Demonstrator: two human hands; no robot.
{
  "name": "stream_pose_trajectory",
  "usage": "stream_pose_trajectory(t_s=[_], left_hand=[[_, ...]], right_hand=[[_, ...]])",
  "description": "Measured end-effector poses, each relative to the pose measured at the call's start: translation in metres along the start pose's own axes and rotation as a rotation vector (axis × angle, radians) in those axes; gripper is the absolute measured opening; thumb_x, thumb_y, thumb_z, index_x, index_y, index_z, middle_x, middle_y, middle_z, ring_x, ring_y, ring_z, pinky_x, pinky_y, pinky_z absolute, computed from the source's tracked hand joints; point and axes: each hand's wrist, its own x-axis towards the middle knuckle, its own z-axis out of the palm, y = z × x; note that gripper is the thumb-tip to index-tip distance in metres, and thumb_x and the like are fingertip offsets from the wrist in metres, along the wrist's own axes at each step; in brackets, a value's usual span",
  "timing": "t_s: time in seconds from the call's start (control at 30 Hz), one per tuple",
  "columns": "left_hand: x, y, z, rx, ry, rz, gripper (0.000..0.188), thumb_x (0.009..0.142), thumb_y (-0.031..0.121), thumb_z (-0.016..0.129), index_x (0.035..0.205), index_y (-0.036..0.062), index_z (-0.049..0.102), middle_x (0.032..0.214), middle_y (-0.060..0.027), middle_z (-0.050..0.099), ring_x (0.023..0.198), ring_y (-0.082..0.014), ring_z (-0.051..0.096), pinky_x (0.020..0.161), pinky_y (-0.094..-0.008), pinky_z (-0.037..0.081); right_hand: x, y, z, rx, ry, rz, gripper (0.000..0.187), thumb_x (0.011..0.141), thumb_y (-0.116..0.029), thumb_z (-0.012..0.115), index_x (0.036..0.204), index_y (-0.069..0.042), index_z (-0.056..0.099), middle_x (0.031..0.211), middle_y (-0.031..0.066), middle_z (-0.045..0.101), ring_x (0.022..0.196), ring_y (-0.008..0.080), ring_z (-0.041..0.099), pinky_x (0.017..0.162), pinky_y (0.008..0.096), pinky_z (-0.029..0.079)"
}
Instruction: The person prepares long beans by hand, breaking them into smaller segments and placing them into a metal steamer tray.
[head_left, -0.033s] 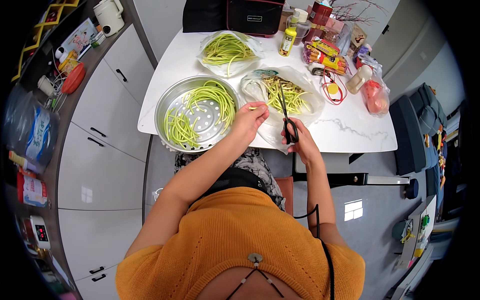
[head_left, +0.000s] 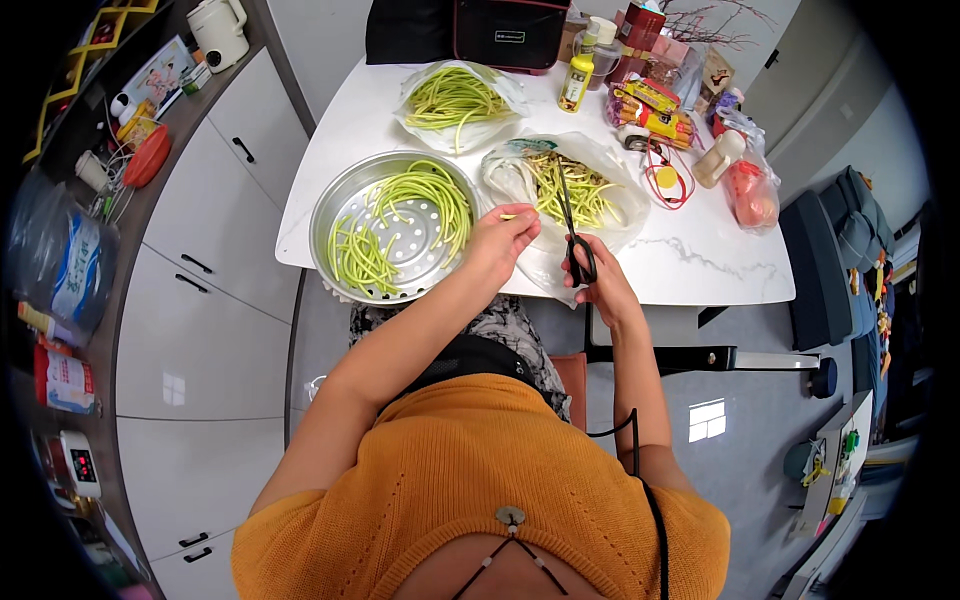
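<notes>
Two bare hands work at the near edge of one white table [head_left: 715, 265]. The right hand [head_left: 608, 290], nearest, is curled through the black handles of one pair of scissors [head_left: 568, 212], the blades aimed at twelve o'clock. The left hand [head_left: 500, 245], at its ten o'clock, has thumb and fingertips pinched together on one short green stem piece [head_left: 508, 217] — mostly hidden by the fingers, so its full length cannot be told.

At eleven o'clock from the body sits one round metal pan [head_left: 322, 205], its rim reaching past the near table edge in this view; two bunches of green stems [head_left: 425, 195] lie inside, on a perforated base. At one o'clock, under the blades, one clear plastic bag [head_left: 628, 195] holds stem pieces, its loose skirt spreading toward the near edge. Room for moving lies at the right hand's three o'clock — white tabletop running to the right corner.

Farther, at twelve, one second bag [head_left: 510, 95] holds long stems; one yellow bottle [head_left: 575, 85] stands upright at half past twelve.
</notes>
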Motion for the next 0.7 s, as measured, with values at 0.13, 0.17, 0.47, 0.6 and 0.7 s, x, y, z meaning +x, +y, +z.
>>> stream_pose_trajectory(t_s=[0.13, 0.17, 0.47, 0.6, 0.7], left_hand=[[-0.003, -0.002, 0.008, 0.017, -0.031, -0.04, 0.02, 0.082, -0.002, 0.062, 0.1, -0.0033, 0.053, 0.094, -0.0117, 0.059, 0.085, -0.0185, 0.059, 0.08, -0.0258, 0.052], [-0.004, -0.002, 0.01, 0.014, -0.038, -0.043, 0.02, 0.082, -0.002, 0.062, 0.1, -0.0034, 0.053, 0.094, -0.0118, 0.059, 0.086, -0.0186, 0.059, 0.081, -0.0257, 0.052], [-0.015, 0.014, 0.001, 0.007, -0.08, 0.003, 0.019, 0.085, 0.0, 0.059, 0.103, -0.0034, 0.053, 0.096, -0.0123, 0.059, 0.088, -0.0185, 0.059, 0.083, -0.0277, 0.051], [-0.026, 0.041, -0.016, -0.027, -0.197, 0.02, 0.018, 0.085, 0.0, 0.057, 0.102, -0.0014, 0.053, 0.097, -0.0105, 0.059, 0.091, -0.0177, 0.057, 0.086, -0.0282, 0.049], [-0.038, 0.061, -0.03, -0.063, -0.238, 0.074, 0.017, 0.085, 0.0, 0.057, 0.102, 0.0004, 0.054, 0.097, -0.0098, 0.059, 0.09, -0.0168, 0.057, 0.084, -0.0274, 0.048]], right_hand=[[0.012, 0.008, 0.001, 0.05, 0.013, -0.051, 0.039, 0.087, -0.032, 0.061, 0.116, -0.008, 0.049, 0.077, 0.0014, 0.059, 0.057, 0.0066, 0.054, 0.04, 0.0187, 0.036], [0.014, 0.01, 0.002, 0.055, 0.023, -0.077, 0.038, 0.087, -0.03, 0.062, 0.116, -0.007, 0.05, 0.075, 0.0016, 0.059, 0.055, 0.0066, 0.053, 0.04, 0.0186, 0.035], [0.013, 0.004, -0.001, -0.245, 0.119, -0.159, 0.034, 0.084, -0.014, 0.062, 0.115, -0.004, 0.052, 0.069, 0.0031, 0.06, 0.052, 0.0084, 0.055, 0.045, 0.0216, 0.039], [0.012, 0.015, -0.014, -0.524, 0.079, -0.266, 0.041, 0.075, -0.013, 0.067, 0.115, -0.011, 0.061, 0.079, 0.0075, 0.064, 0.077, 0.0144, 0.063, 0.067, 0.0271, 0.049], [0.001, 0.012, -0.013, -0.756, 0.05, -0.397, 0.042, 0.073, -0.011, 0.067, 0.114, -0.01, 0.061, 0.089, 0.0099, 0.065, 0.081, 0.0186, 0.063, 0.073, 0.0294, 0.049]])
